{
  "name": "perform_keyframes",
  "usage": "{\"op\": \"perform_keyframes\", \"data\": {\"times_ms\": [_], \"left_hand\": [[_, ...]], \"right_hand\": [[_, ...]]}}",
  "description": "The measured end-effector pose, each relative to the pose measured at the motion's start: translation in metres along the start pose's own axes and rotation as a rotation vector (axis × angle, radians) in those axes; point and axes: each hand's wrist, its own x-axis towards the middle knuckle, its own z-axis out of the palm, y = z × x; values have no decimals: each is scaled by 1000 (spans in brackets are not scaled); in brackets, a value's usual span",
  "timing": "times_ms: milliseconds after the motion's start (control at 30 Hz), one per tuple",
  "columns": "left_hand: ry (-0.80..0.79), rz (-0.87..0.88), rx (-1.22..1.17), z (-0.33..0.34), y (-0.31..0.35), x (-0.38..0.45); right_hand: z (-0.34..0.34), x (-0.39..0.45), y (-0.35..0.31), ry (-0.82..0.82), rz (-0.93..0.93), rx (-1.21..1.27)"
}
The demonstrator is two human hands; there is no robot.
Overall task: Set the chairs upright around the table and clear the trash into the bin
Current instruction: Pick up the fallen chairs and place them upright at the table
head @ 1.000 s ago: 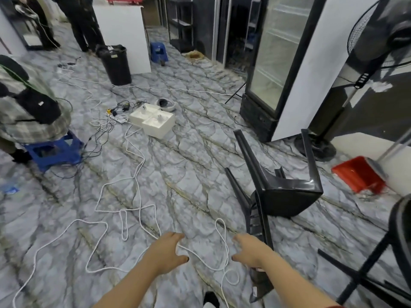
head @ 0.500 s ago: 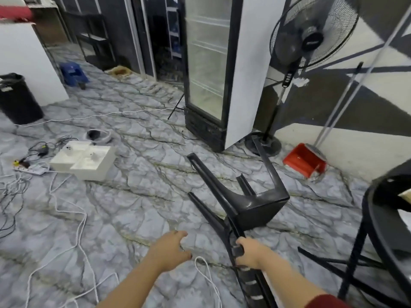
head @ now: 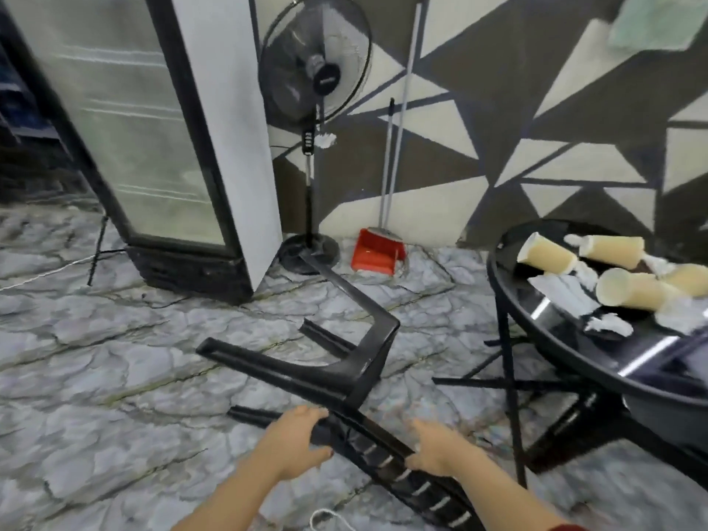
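Now both hands are on the fallen chair [head: 344,381], where half a second ago only the right hand had reached its backrest and the left hung curled in the air beside it. The view has also swung rightward, so that the round black table [head: 509,285] with its litter has come fully into the right side of the frame; the bin seen a second ago is out of sight. The chair lies tipped on the marble floor in the lower centre, its legs pointing toward the upper left and its slatted backrest running down to the bottom edge, just beside the table's legs. The left hand [head: 297,440] wraps over the upper edge of the backrest near the seat, fingers curled round it. The right hand [head: 435,450] grips the opposite edge of the backrest, thumb toward the slats, fingers folded over the rim. With a hold on each side, I judge the lift to upright is about to begin; nothing is righted yet. Paper cups [head: 628,289] and crumpled tissues [head: 563,291] lie on the tabletop at right, untouched, so the clearing remains to do.
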Motion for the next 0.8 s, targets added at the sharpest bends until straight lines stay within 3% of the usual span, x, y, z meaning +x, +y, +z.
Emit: {"op": "perform_keyframes", "data": {"times_ms": [233,500,800], "left_hand": [[-105,151,74,-18,-25,24],[-258,308,215,11,1,58],[-368,348,241,42,27,114]], "right_hand": [[36,-27,-13,169,143,176],[81,-42,12,187,297,402],[112,-11,65,171,386,550]]}}
